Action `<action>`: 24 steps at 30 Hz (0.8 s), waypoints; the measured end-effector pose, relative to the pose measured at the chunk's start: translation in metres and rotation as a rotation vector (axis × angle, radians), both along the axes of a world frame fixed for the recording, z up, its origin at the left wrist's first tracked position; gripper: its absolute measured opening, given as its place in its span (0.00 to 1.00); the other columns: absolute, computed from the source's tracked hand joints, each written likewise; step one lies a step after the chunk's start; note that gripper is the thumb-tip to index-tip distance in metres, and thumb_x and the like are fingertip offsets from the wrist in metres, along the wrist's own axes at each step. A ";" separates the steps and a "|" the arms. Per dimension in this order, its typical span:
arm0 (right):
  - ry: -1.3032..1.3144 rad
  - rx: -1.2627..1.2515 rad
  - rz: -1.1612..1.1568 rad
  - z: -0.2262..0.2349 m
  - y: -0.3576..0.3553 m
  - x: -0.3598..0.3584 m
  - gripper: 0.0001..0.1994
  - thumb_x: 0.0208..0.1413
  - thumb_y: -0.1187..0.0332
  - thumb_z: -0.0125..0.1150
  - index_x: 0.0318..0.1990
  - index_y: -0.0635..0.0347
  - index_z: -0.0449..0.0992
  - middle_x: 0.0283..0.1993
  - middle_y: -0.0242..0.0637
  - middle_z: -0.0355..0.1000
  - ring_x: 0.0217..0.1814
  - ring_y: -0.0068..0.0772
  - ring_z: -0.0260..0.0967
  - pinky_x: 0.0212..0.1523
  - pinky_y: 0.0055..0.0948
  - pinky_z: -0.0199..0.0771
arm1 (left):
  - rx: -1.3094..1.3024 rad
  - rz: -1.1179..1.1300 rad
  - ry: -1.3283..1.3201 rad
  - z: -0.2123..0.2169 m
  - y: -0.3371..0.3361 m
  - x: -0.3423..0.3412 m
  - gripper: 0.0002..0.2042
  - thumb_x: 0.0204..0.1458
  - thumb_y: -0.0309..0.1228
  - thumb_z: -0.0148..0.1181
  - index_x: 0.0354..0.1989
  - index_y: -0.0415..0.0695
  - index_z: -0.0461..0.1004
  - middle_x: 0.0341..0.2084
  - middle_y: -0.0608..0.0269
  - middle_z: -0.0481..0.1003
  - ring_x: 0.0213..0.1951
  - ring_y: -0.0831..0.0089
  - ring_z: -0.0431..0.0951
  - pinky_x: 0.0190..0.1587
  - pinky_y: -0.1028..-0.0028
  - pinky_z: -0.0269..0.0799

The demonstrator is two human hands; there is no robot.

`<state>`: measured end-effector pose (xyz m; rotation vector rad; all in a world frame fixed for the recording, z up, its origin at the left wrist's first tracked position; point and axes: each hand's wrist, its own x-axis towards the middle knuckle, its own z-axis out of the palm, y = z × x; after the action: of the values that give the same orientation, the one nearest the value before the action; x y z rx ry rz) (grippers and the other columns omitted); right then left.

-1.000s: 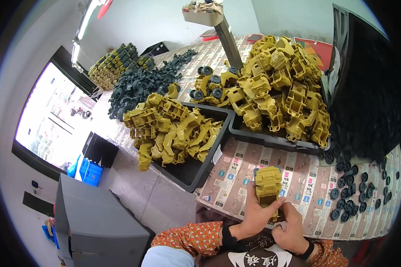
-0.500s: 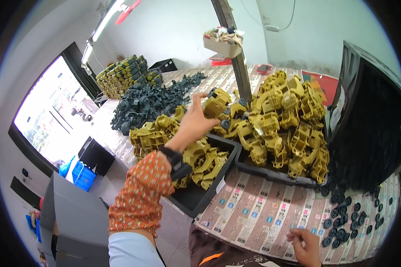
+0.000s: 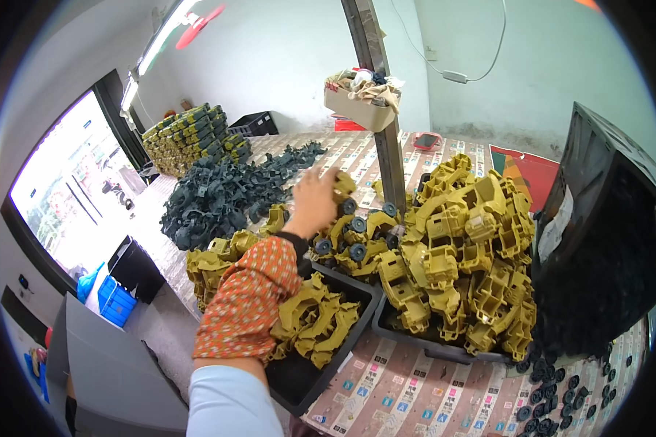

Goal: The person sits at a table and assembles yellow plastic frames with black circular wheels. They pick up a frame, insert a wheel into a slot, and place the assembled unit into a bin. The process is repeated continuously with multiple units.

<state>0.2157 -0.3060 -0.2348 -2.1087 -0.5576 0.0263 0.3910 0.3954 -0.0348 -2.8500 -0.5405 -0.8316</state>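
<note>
While stretched over the tabletop past a tray of seemingly wheelless, unfinished yellow bodies to fewer wheeled bodies, apparently done, has left hand at a yellow piece, with fingers too blurred to tell grasping from released.

Left hand far forward
</note>
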 end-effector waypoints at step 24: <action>0.998 -0.300 -0.162 -0.204 -0.156 -0.026 0.07 0.65 0.65 0.53 0.36 0.55 0.73 0.34 0.45 0.70 0.18 0.35 0.59 0.19 0.34 0.63 | 0.802 -0.419 0.859 -0.057 0.064 0.055 0.25 0.60 0.35 0.59 0.64 0.80 0.67 0.77 0.68 0.51 0.80 0.57 0.38 0.66 0.15 0.44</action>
<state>0.1899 -0.4623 -0.4388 -2.0873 0.2340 1.0559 0.4456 0.4595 -0.0915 -2.2218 0.4203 0.1921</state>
